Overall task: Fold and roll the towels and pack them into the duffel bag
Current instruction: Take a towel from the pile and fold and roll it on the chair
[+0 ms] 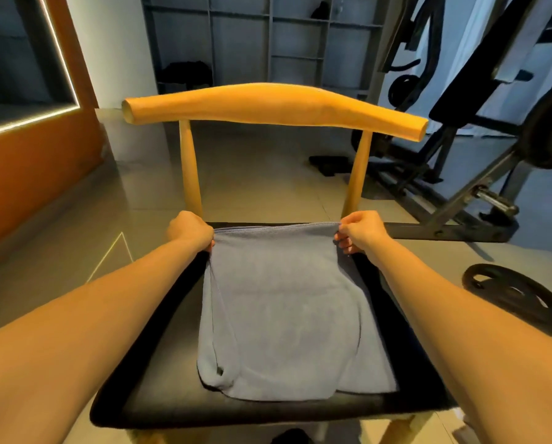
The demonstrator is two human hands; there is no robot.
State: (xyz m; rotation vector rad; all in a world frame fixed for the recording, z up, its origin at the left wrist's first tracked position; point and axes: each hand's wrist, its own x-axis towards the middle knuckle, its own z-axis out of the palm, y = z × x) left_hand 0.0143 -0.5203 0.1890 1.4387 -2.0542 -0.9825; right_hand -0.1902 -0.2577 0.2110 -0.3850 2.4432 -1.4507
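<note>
1. My left hand (189,230) is closed, its fingers curled round the far left corner of the grey towel (284,315). My right hand (361,230) pinches the far right corner between thumb and fingertips. The far edge runs taut between the two grips.
2. From my grips the towel slopes back towards me and lies on the black chair seat (159,363). Its near end is rumpled, with a loose flap tucked under on my left.
3. That rumple is my main worry. If I fold without shaking it flat, I expect the crease to be trapped inside and the roll to come out lumpy.
4. My right-hand pinch looks light. A sharp tug could pull that corner free, and the edge would sag and skew the fold.
5. The wooden backrest posts (189,168) stand just beyond my knuckles. Lifting forward could knock them or snag the edge.
6. The near end lies close to the seat's front rim. Dragging it towards me could spill it onto the floor (255,174).
7. I cannot see the duffel bag from here.
</note>
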